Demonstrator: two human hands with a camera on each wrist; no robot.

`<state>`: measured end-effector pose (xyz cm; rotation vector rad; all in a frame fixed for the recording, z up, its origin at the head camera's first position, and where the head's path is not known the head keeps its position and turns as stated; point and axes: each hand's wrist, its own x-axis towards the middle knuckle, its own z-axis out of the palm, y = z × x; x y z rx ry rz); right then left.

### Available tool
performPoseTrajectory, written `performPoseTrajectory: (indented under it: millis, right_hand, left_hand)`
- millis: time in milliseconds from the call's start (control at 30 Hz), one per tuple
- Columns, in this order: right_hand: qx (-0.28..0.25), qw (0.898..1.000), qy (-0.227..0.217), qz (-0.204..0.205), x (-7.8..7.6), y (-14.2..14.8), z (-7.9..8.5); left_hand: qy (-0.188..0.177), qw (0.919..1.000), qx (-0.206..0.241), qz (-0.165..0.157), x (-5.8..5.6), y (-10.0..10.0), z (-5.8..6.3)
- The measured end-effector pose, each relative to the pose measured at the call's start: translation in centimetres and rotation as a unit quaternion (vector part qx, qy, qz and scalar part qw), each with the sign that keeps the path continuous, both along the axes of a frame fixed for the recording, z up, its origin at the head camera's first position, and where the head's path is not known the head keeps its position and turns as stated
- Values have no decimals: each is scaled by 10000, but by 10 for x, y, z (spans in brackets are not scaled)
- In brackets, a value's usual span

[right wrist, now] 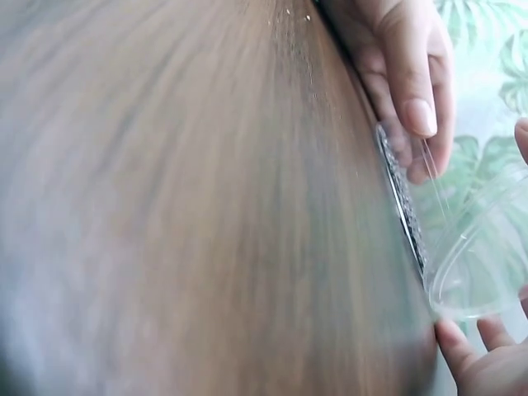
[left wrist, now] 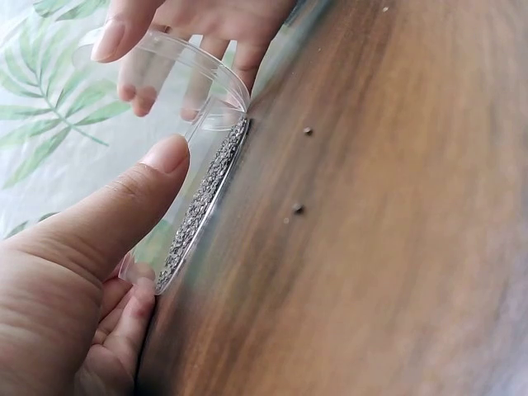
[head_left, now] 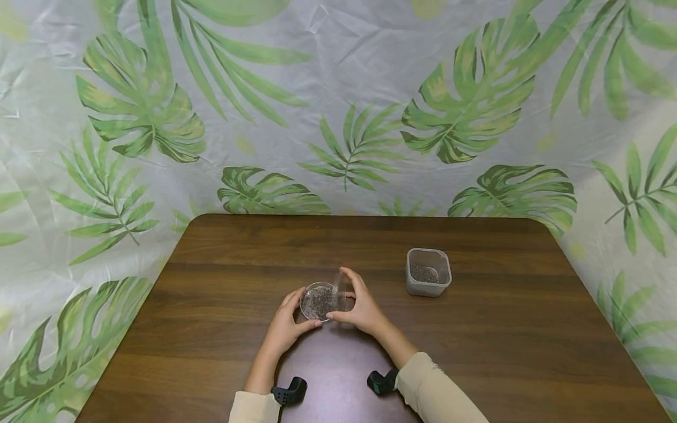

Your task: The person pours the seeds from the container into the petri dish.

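A clear round petri dish (head_left: 317,302) lies on the table, with dark grey grains (left wrist: 202,206) spread across its bottom. My left hand (head_left: 282,330) grips the dish at its left side, thumb near the front and fingers behind. Tilted up at the dish's right edge is a clear lid (head_left: 339,289), which my right hand (head_left: 365,308) holds between thumb and fingers. In the right wrist view the lid (right wrist: 470,272) leans at an angle, its lower rim close to the dish; whether they touch I cannot tell.
A square translucent plastic tub (head_left: 427,289) with similar grains inside stands to the right on the brown wooden table (head_left: 502,329). A few loose grains (left wrist: 299,209) lie on the tabletop near the dish. Behind the table hangs a leaf-patterned cloth (head_left: 359,70).
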<state>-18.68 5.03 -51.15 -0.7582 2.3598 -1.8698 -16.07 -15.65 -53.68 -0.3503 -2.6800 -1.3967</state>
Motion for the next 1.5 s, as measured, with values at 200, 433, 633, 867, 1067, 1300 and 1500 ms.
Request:
performPoseTrajectory:
  millis: [200, 433, 633, 867, 1067, 1300, 1500]
  right_hand:
    - [375, 9991, 81, -177, -6, -4, -17]
    - [540, 9982, -123, -216, -5, -7, -17]
    - [685, 9970, -217, -303, -3, -8, -17]
    - [757, 9965, -192, -308, -3, -9, -17]
    - [1006, 9943, -120, -341, -4, -10, -20]
    - [1002, 9946, 106, -255, -6, -10, -22]
    - [972, 9950, 137, -170, -7, -11, -23]
  left_hand:
    - [-3, 10000, 31, -42, 0, 0, 0]
    - [-36, 10000, 40, -20, 1, -1, 0]
    - [-15, 10000, 35, -22, 1, -1, 0]
    - [-8, 10000, 49, -31, 1, -1, 0]
    - [-17, 10000, -2, 9, 2, -1, 0]
    - [25, 10000, 42, -14, 0, 0, -1]
    - [-6, 10000, 85, -34, 0, 0, 0]
